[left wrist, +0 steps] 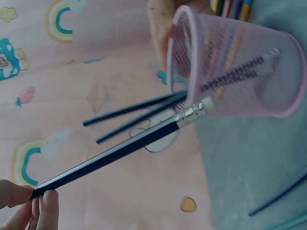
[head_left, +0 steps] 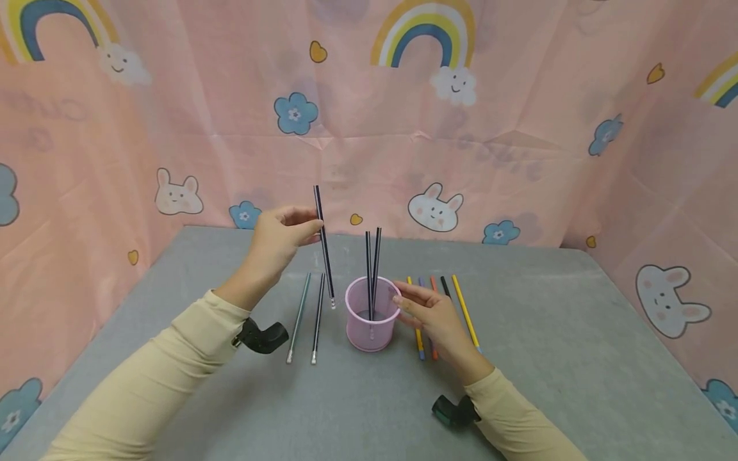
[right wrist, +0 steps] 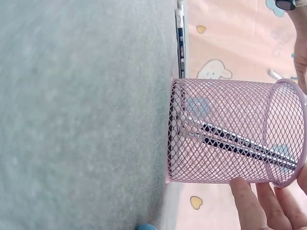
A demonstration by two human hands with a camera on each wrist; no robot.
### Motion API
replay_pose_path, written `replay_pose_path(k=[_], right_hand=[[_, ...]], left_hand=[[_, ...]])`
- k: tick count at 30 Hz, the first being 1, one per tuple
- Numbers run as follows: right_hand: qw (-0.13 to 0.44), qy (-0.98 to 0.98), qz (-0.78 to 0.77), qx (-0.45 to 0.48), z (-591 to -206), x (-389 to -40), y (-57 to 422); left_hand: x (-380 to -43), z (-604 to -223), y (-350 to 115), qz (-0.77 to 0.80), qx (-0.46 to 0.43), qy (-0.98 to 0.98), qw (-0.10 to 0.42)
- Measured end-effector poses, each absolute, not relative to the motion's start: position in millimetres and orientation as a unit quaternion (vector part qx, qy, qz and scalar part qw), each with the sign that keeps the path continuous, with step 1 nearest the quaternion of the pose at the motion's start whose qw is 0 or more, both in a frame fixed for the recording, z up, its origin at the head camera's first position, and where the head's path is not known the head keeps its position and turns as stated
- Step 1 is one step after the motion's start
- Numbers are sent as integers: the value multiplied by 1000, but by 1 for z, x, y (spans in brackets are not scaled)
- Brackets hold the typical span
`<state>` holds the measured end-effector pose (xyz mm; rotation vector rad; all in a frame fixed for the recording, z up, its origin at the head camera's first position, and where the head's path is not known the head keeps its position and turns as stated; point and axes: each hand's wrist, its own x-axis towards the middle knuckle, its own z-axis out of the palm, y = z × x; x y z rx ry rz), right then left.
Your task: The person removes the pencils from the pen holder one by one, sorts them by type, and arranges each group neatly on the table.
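My left hand (head_left: 278,240) pinches a dark pencil (head_left: 325,250) near its upper end, between thumb and fingers. The pencil hangs slightly tilted, eraser end down, to the left of a pink mesh pencil cup (head_left: 370,338). In the left wrist view its silver ferrule (left wrist: 189,114) overlaps the cup's rim. My right hand (head_left: 438,320) holds the cup at the right side of its rim, fingers along the mesh wall. Two dark pencils (right wrist: 240,143) lean inside the cup, eraser ends at the bottom. The cup stands upright on the grey table (head_left: 542,358).
Left of the cup lie a teal pencil (head_left: 298,320) and another dark pencil (head_left: 318,320). Several coloured pencils, among them a yellow pencil (head_left: 466,310), lie to its right, partly behind my right hand. A pink printed cloth (head_left: 357,153) hangs behind the table.
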<state>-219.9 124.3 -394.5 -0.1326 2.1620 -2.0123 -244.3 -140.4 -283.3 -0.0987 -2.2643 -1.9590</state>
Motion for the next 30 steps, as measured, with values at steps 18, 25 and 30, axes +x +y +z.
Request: replay_pose_path(k=[18,25,30], right_hand=[[94,728,-678,-42,-395,-220,125],[96,724,-681,-44,-395,-221,124],[96,728,-678,-44,-395,-221,125]], left_hand=[[-250,-324,-178,-587,28,-808,-44],[-253,-338,-186,-574,34,-814,-74],[-255,-346,-192,-556,39,-825,-92]])
